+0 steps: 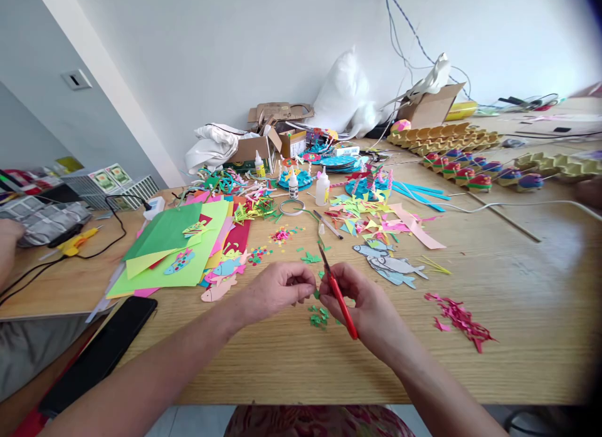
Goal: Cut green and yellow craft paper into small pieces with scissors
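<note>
My right hand (362,299) is closed on a pair of red-handled scissors (342,305), whose blades point up and away from me. Close to its left is my left hand (282,288), fingers curled and thumb against the fingertips. A small bit of green paper (316,294) shows between the fingertips of both hands; which one pinches it I cannot tell. Below the hands lies a small pile of green paper scraps (318,316), and more green scraps (310,257) lie beyond them. Grey-blue paper fish (392,263) rest to the right, pink paper fish (219,289) to the left.
Coloured paper sheets (162,242) and a black phone (101,346) are at left. Magenta scraps (463,321) lie at right. Glue bottles (322,189), a craft knife (328,225) and egg cartons (442,139) stand or lie farther back. Another person's hand (9,236) shows at far left.
</note>
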Available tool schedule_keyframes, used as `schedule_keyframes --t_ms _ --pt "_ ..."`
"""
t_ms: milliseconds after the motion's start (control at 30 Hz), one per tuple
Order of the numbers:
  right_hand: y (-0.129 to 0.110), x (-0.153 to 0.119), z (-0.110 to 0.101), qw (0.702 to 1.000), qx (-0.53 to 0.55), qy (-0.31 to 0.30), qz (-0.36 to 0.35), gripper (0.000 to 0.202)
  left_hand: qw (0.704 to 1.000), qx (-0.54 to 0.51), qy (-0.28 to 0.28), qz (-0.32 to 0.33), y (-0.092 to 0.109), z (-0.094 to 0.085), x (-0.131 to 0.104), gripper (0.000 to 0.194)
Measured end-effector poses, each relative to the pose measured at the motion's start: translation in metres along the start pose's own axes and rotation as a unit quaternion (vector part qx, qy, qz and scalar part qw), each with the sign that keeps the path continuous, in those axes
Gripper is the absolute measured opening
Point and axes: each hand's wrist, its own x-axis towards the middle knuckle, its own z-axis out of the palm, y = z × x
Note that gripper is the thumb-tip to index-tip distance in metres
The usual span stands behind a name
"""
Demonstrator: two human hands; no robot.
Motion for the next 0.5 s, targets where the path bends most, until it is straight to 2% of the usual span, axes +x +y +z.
schedule_keyframes --t_ms 100,233,500 --pt "0.005 0.0 0.003 0.998 0.043 0.04 0.003 0.009 0.999 -0.044 0.016 0.003 -0.001 0.005 0.0 0.01" --pt "0.007 0.0 0.005 0.997 0.056 0.058 0.004 0.011 0.998 -0.03 0.046 0.025 -0.002 0.011 0.0 0.008" --pt "-0.002 0.003 -0.005 0.997 -0.053 0.037 -0.032 0.006 0.985 0.16 0.044 0.041 0.011 0.008 0.002 0.01"
